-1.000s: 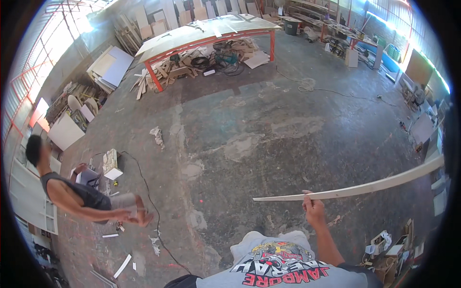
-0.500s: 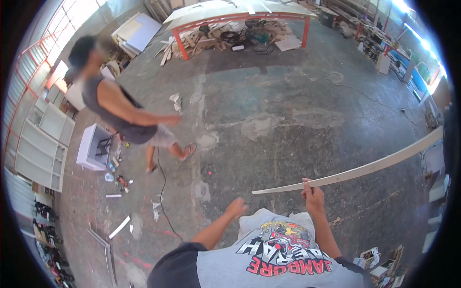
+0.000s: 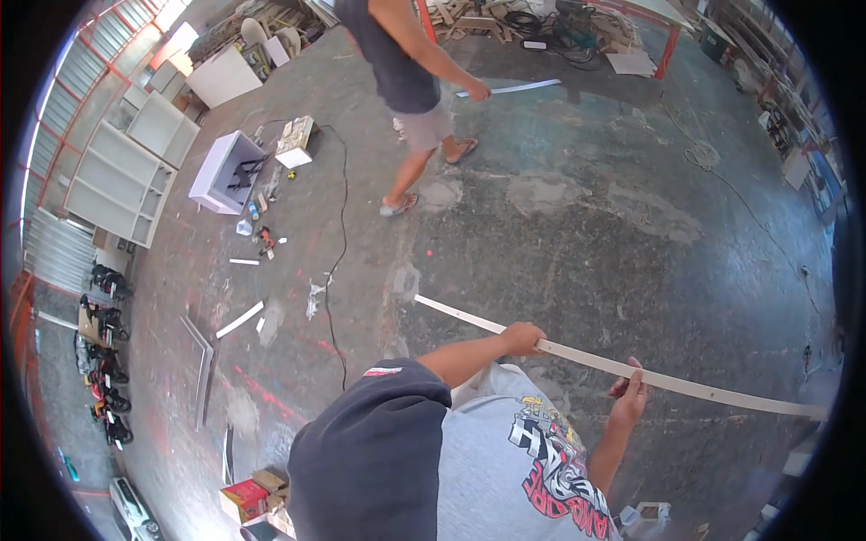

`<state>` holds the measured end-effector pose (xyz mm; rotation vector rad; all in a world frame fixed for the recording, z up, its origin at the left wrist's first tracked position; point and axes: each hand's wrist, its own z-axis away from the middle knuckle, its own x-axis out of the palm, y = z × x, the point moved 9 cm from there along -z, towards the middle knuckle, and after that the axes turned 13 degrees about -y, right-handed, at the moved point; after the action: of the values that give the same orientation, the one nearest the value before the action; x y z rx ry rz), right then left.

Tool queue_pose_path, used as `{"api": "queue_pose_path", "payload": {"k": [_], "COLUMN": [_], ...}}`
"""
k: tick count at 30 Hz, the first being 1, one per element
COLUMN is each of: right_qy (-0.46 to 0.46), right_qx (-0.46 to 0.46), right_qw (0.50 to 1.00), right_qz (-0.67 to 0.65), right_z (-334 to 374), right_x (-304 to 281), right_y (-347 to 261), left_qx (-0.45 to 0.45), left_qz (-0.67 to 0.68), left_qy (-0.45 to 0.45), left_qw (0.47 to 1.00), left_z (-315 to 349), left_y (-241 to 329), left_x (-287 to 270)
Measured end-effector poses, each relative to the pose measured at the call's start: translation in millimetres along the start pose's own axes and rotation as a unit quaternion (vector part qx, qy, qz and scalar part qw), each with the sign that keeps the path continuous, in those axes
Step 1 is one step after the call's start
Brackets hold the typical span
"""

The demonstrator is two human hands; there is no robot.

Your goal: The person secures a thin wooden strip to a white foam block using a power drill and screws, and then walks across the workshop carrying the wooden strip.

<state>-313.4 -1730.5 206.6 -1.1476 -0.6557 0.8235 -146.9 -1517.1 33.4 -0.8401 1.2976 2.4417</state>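
Note:
A long, thin, pale wooden strip [image 3: 586, 359] with small dark spots along it stretches across in front of me. Its near-white tip lies to the left and its other end runs off toward the right rim. My left hand [image 3: 523, 339] is closed round the strip, left of its middle. Farther right, my right hand [image 3: 631, 395] grips the same strip from below, with fingers showing at its upper edge. Both hands are just ahead of my grey shirt, and the strip is above the concrete floor.
A co-worker [image 3: 410, 81] in a dark sleeveless top walks ahead; a white strip [image 3: 523, 87] shows at that person's hand. A black cable [image 3: 344, 225] crosses the floor on the left, near a white cabinet box [image 3: 221, 180], an orange-red tool [image 3: 266, 240] and metal profiles [image 3: 206, 361].
My left hand has reached right and taken hold of the strip. The strip has swung, its right end now nearer me. The co-worker has walked right, and my view has turned.

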Motion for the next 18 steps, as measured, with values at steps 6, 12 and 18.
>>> {"api": "queue_pose_path", "payload": {"k": [6,12,18], "right_qy": [0.058,0.142,0.175], "right_qx": [0.072,0.071,0.044], "right_qw": [0.994,0.983,0.981], "right_qz": [-0.060,-0.088,-0.069], "right_z": [26.1,71.1,93.3], "right_x": [-114.7,-263.0,-335.5], "right_y": [62.3,108.1,105.0], "left_qx": [-0.085,-0.126,-0.144], "left_qz": [-0.083,-0.113,-0.137], "left_qy": [-0.059,-0.057,-0.053], "left_qw": [0.991,0.984,0.979], "left_z": [4.6,15.4,22.4], "left_y": [1.3,28.9,67.1], "left_x": [74.5,122.5,128.2]}}
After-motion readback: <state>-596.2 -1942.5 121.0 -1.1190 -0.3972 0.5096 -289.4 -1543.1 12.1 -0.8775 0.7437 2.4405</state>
